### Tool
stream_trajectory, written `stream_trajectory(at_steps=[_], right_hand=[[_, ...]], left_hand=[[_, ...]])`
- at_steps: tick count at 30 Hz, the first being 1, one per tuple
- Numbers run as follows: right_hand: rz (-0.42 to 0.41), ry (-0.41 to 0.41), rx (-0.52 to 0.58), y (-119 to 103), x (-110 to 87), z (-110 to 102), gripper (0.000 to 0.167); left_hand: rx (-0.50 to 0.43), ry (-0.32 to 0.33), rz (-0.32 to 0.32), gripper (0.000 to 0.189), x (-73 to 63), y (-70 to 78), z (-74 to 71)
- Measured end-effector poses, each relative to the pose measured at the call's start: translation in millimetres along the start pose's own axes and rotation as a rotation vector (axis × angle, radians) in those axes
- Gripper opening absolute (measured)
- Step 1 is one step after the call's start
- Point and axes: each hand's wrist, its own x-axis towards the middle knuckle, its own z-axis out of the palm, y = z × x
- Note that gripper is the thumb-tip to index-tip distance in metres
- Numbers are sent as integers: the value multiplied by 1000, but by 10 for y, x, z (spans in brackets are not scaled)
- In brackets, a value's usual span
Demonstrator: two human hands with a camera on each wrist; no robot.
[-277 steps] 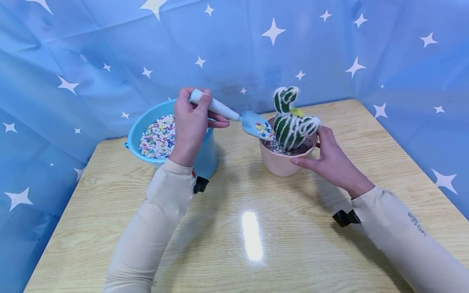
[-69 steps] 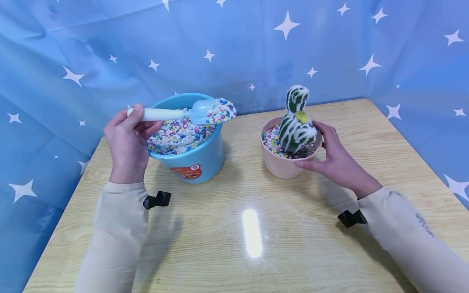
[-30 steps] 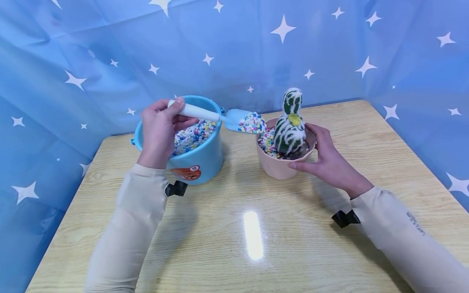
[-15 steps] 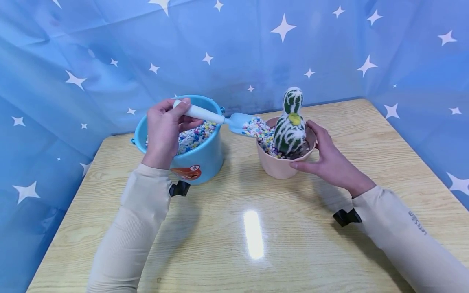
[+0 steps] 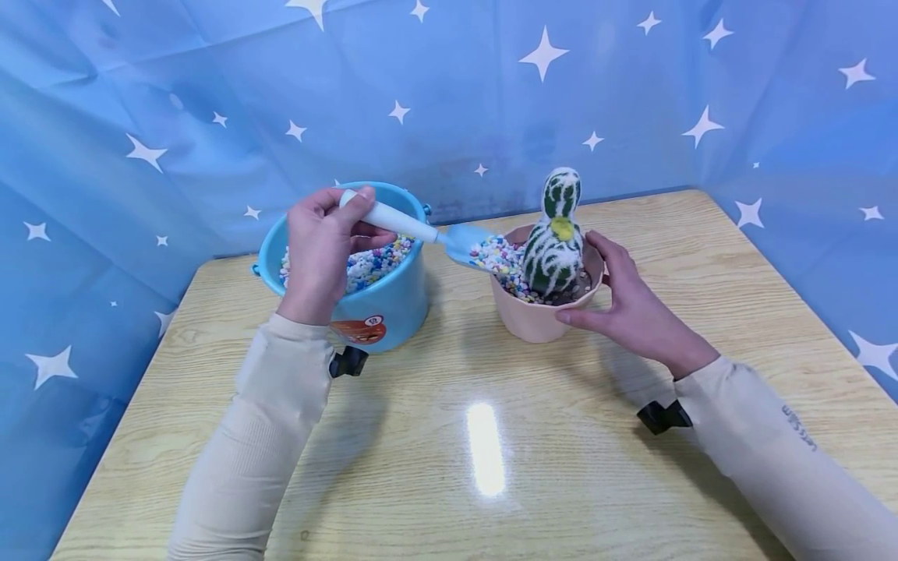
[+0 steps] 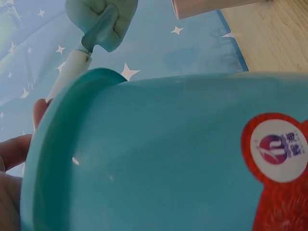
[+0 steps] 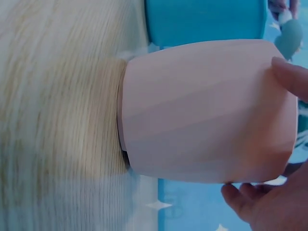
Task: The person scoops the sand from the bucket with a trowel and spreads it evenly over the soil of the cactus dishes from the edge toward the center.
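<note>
My left hand grips the white handle of a small light-blue trowel. The trowel's blade tilts down over the left rim of a pink flowerpot, with colorful pebbles sliding off its tip. A fuzzy green-and-white cactus with a yellow flower stands in the pot, colored pebbles at its left and darker filling at its right. With thumb in front and fingers behind, my right hand holds the pot's right side. In the right wrist view the pot rests on the table.
A blue bucket with a red sticker, filled with colorful pebbles, stands left of the pot, below my left hand. The wooden table ends at a blue star-patterned cloth behind and at the sides.
My left hand has carried the loaded trowel from above the bucket rightward to the pot and tipped its blade down; pebbles now run into the pot. My right hand stays on the pot.
</note>
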Motion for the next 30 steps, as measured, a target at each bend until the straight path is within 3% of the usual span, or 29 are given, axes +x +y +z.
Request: stream_trajectory(at_steps=[11,21,30], right_hand=[[-39,40,-23,31,-2,25,108],[-29,39,-44,22,-12,33,106],[7,15,-32,-1,-32,14,110]], left_hand=[[4,-30,4,26,-13,5,70],[-13,-48,8,25,-17,16,140],[29,-77,17,34,-43,32,189]])
